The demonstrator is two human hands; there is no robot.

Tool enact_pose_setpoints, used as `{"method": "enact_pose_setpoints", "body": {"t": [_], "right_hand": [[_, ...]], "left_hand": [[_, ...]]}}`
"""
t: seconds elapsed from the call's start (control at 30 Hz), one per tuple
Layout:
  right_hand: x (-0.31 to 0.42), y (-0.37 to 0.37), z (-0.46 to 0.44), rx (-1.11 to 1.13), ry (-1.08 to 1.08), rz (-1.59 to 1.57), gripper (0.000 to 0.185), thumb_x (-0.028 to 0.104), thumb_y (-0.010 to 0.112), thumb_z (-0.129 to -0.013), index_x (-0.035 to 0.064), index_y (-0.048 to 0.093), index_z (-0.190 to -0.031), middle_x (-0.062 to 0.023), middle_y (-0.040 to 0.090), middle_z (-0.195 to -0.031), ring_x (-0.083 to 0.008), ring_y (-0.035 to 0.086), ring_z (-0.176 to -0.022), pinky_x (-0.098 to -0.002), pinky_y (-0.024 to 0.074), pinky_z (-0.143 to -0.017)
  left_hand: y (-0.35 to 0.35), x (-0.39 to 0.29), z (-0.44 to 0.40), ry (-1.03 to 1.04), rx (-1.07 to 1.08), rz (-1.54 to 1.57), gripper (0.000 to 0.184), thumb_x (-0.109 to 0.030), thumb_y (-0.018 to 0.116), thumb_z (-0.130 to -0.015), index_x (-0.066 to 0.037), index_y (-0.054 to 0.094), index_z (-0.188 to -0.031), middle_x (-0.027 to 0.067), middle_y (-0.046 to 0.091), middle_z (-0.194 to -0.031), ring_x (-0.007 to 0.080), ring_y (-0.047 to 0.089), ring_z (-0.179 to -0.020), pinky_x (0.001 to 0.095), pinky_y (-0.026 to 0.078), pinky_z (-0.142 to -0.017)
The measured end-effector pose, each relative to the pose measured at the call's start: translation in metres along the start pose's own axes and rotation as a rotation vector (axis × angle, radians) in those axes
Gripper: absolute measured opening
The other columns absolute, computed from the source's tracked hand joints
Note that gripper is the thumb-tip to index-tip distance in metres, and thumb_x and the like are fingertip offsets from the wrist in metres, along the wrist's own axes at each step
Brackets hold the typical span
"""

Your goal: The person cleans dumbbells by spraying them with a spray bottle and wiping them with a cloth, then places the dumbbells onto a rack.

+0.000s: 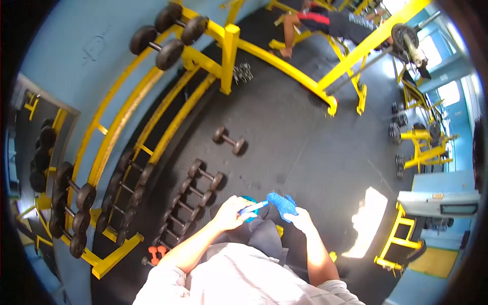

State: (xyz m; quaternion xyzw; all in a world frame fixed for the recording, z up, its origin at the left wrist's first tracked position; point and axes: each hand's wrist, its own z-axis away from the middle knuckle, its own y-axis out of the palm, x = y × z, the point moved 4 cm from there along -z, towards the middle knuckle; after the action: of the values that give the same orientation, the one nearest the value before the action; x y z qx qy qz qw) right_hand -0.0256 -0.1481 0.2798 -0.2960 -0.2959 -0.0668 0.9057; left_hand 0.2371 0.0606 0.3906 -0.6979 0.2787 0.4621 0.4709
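Note:
My left hand [231, 213] is closed round a blue-and-white stick-like object [253, 207], which points toward the right. A blue cloth [282, 204] hangs from my right hand [301, 219], its fingers pinched on the lower right edge. The tip of the stick-like object comes close to the cloth's left side; whether they touch I cannot tell. Behind my left hand a teal round thing [249, 215] shows in part, just above my dark-clothed legs.
Several dumbbells [195, 192] line the black floor [305, 152] at the left, beside a yellow rack [117, 256]. One dumbbell [229, 141] lies apart ahead. A person [335, 24] lies on a bench at the top. More yellow equipment [399, 239] stands right.

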Motion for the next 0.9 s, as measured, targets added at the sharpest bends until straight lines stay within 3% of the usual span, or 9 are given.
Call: {"method": "enact_pose_setpoints", "body": {"t": [0.17, 0.23, 0.37, 0.53, 0.67, 0.7, 0.77, 0.83, 0.9], "right_hand": [[0.069, -0.037, -0.018, 0.069, -0.219, 0.308, 0.039, 0.025, 0.08, -0.068, 0.0007, 0.067, -0.096, -0.0114, 0.063, -0.094, -0.0205, 0.06, -0.085, -0.0314, 0.0479, -0.081], [0.126, -0.05, -0.002, -0.21, -0.502, 0.765, 0.049, 0.029, 0.083, -0.063, 0.0019, 0.065, -0.1, -0.0154, 0.056, -0.109, -0.0263, 0.057, -0.099, -0.0343, 0.0473, -0.086], [0.148, -0.054, -0.041, 0.078, -0.619, 0.396, 0.044, 0.015, 0.073, -0.064, 0.0033, 0.061, -0.105, -0.0166, 0.055, -0.111, -0.0276, 0.057, -0.101, -0.0347, 0.0477, -0.088], [0.17, -0.034, -0.073, 0.409, -0.551, 0.388, 0.021, 0.009, 0.063, -0.066, 0.0012, 0.061, -0.086, -0.0082, 0.061, -0.072, -0.0173, 0.062, -0.071, -0.032, 0.0507, -0.068], [0.221, 0.001, -0.028, 0.618, -0.749, 0.488, 0.026, 0.014, 0.067, -0.068, 0.0026, 0.058, -0.09, -0.0085, 0.061, -0.078, -0.0147, 0.057, -0.073, -0.0312, 0.048, -0.069], [0.226, 0.012, -0.015, 0.64, -0.756, 0.449, 0.03, 0.015, 0.069, -0.068, 0.003, 0.058, -0.093, -0.0091, 0.062, -0.082, -0.0147, 0.058, -0.077, -0.0309, 0.0481, -0.072], [0.243, 0.032, 0.021, 0.786, -0.753, 0.438, 0.032, 0.013, 0.069, -0.075, 0.0031, 0.057, -0.103, -0.0094, 0.065, -0.094, -0.0195, 0.062, -0.087, -0.0308, 0.0493, -0.078], [0.229, 0.062, 0.031, 1.011, -0.555, 0.283, 0.028, 0.014, 0.066, -0.081, 0.0022, 0.058, -0.105, -0.0083, 0.065, -0.096, -0.0198, 0.062, -0.085, -0.0301, 0.0497, -0.077], [0.214, 0.086, 0.043, 1.337, 0.081, -0.127, 0.03, 0.024, 0.062, -0.087, 0.0015, 0.059, -0.107, -0.0094, 0.064, -0.1, -0.02, 0.061, -0.087, -0.0305, 0.0492, -0.078]], "left_hand": [[-0.03, -0.053, -0.003, -0.12, -0.424, 0.065, 0.042, -0.03, 0.082, -0.066, -0.01, 0.068, -0.099, 0.0055, 0.065, -0.088, 0.0211, 0.061, -0.075, 0.0337, 0.049, -0.071], [-0.019, -0.052, 0.003, -0.209, -0.602, 0.012, 0.046, -0.03, 0.088, -0.058, -0.01, 0.068, -0.094, 0.004, 0.062, -0.082, 0.0175, 0.059, -0.072, 0.0311, 0.049, -0.067], [0.019, -0.049, 0.018, -0.318, -0.998, 0.12, 0.058, -0.017, 0.081, -0.064, -0.007, 0.049, -0.111, 0.001, 0.054, -0.08, 0.011, 0.053, -0.073, 0.0265, 0.045, -0.068], [0.068, -0.052, 0.046, -0.529, -1.158, 0.071, 0.053, -0.011, 0.068, -0.077, -0.008, 0.049, -0.126, 0.0066, 0.059, -0.091, 0.0187, 0.059, -0.081, 0.0331, 0.048, -0.075], [0.134, -0.027, 0.085, -0.54, -1.299, 0.134, 0.048, -0.015, 0.072, -0.075, -0.008, 0.056, -0.12, 0.0125, 0.057, -0.094, 0.0277, 0.059, -0.087, 0.0386, 0.047, -0.079], [0.131, -0.042, 0.091, -0.659, -1.103, 0.155, 0.046, -0.005, 0.064, -0.078, -0.004, 0.053, -0.122, 0.0085, 0.054, -0.116, 0.0206, 0.054, -0.11, 0.0335, 0.04, -0.097], [0.14, -0.05, 0.098, -0.648, -1.03, 0.149, 0.048, -0.006, 0.065, -0.076, -0.005, 0.053, -0.122, 0.0121, 0.042, -0.132, 0.0213, 0.048, -0.119, 0.0349, 0.037, -0.101], [0.124, -0.083, 0.101, -0.659, -0.919, 0.2, 0.041, -0.011, 0.065, -0.076, -0.005, 0.06, -0.116, 0.0111, 0.02, -0.147, 0.023, 0.044, -0.123, 0.0358, 0.035, -0.104], [0.128, -0.085, 0.112, -0.507, -0.974, 0.372, 0.039, -0.014, 0.066, -0.075, -0.004, 0.062, -0.113, 0.0099, 0.016, -0.148, 0.0239, 0.044, -0.124, 0.0364, 0.037, -0.103]]}}
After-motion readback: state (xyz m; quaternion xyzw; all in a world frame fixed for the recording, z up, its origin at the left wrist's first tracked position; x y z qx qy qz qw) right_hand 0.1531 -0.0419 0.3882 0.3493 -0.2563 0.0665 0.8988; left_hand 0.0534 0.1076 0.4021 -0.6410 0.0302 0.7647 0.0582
